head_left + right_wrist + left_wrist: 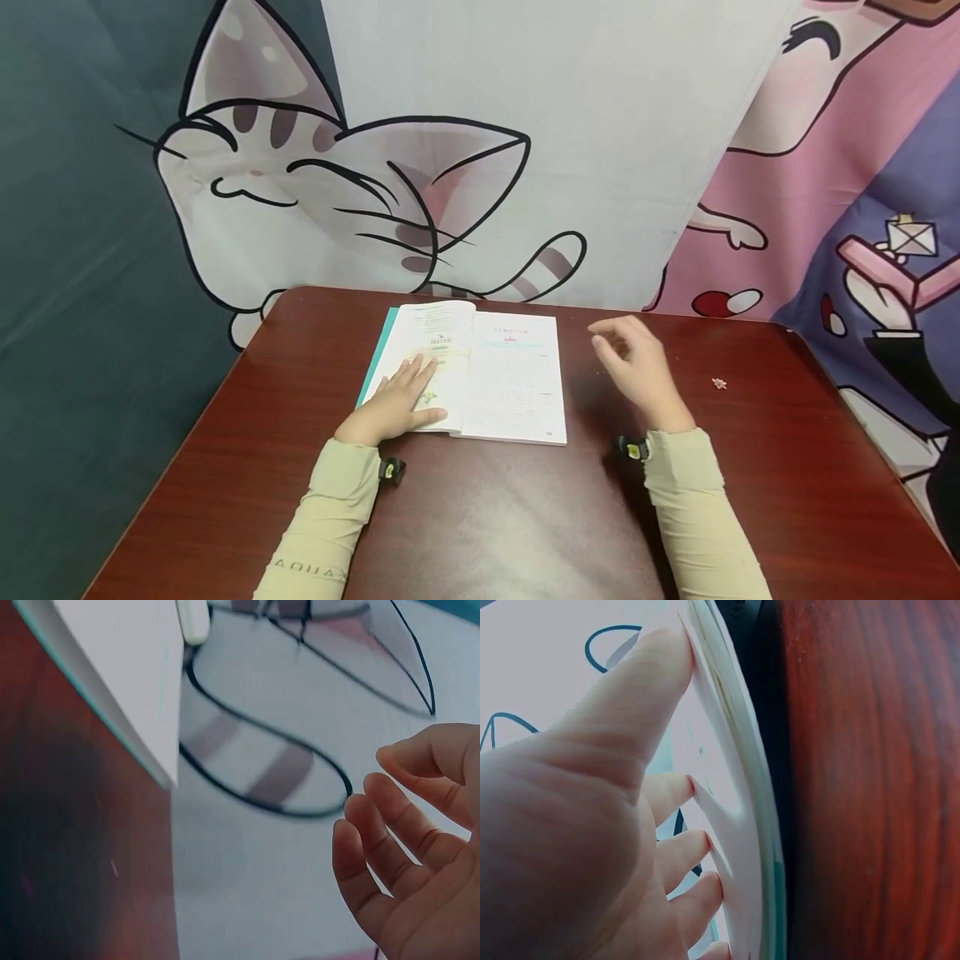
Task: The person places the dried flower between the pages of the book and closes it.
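An open book (513, 383) with printed white pages and a teal cover edge lies on the table. My left hand (397, 404) rests on its left page, fingers spread and thumb pointing right; the left wrist view shows the fingertips (694, 780) touching the page (735, 825). To the right of the book, my right hand (633, 367) hovers above the table with nothing in it. Its fingers are loosely bent, as the right wrist view also shows, apart from the book's corner (150, 735).
The dark red wooden table (480, 517) spreads around the book. A small pale, crumpled-looking bit (719, 383) lies on its right side. Behind the table hangs a cloth printed with a cartoon cat (300, 183). Each wrist wears a small black camera (392, 471).
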{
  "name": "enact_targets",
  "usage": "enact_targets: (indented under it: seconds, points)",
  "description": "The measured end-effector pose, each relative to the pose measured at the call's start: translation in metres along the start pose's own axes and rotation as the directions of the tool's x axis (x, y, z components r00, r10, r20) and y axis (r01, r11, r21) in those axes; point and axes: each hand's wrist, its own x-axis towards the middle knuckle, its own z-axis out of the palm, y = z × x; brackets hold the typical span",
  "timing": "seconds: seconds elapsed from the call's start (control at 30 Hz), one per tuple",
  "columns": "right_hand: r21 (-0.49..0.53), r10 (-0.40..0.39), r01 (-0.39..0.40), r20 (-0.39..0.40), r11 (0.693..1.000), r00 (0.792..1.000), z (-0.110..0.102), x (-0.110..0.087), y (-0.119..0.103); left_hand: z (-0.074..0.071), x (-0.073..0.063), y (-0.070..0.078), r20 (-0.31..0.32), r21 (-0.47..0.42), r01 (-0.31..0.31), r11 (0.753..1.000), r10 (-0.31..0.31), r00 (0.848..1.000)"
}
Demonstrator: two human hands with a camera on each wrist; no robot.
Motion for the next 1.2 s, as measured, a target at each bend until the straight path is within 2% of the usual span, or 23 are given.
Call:
enact_targets:
  seconds: [0.13,0.23,0.43,0.6,0.77,0.93,1.07,1.2]
  points:
    - [-0.050,0.014,-0.018,-0.077,0.999,0.997,-0.020,0.000,0.012,0.000,0.000,-0.002,-0.003,0.000,0.002,1.000,-0.002,1.000]
    - [-0.105,0.047,-0.059,-0.111,0.993,0.993,-0.033,-0.003,0.023,0.001,0.000,-0.003,-0.002,0.007,0.005,1.000,-0.004,1.000]
    - [-0.199,0.165,-0.186,-0.119,0.962,0.979,-0.053,-0.009,0.045,0.002,0.001,-0.003,-0.003,0.012,0.004,1.000,-0.003,1.000]
    - [-0.226,0.269,-0.298,-0.150,0.927,0.951,-0.067,-0.016,0.061,0.001,0.000,-0.002,0.001,0.006,0.007,1.000,-0.007,1.000]
    - [-0.228,0.380,-0.429,-0.229,0.874,0.896,-0.078,-0.023,0.076,-0.001,-0.001,0.001,0.001,-0.014,0.012,1.000,-0.012,1.000]
    - [-0.182,0.477,-0.543,-0.307,0.820,0.824,-0.086,-0.030,0.087,-0.001,-0.001,0.002,0.001,-0.017,0.011,1.000,-0.011,1.000]
    - [-0.123,0.558,-0.624,-0.338,0.772,0.758,-0.092,-0.034,0.095,0.000,-0.001,0.002,0.000,-0.013,0.008,1.000,-0.008,1.000]
    - [-0.110,0.608,-0.681,-0.366,0.724,0.705,-0.098,-0.039,0.101,0.000,-0.002,0.001,0.000,-0.010,0.011,1.000,-0.011,1.000]
